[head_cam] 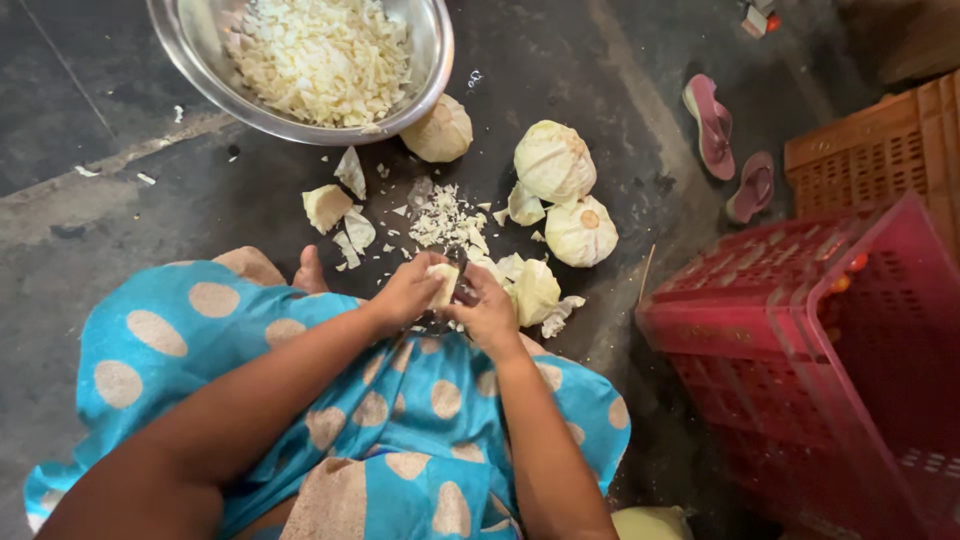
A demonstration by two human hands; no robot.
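Note:
My left hand (405, 292) and my right hand (487, 310) meet over the floor and together grip a pale wedge of cabbage (441, 284) pressed against an upright dark blade (458, 262). A small heap of chopped cabbage (443, 220) lies just beyond the blade. Two whole cabbages (553, 160) (581, 231) rest to the right, a third (438, 131) leans on the steel bowl (430, 70), which holds a pile of shredded cabbage (320, 55). Cut chunks (328, 205) (535, 292) lie around my hands.
Red plastic crates (800, 350) stand at the right, an orange crate (880, 150) behind them. A pair of pink sandals (712, 125) lies on the dark floor. My lap is covered with blue spotted cloth (200, 340). Loose leaf scraps litter the floor.

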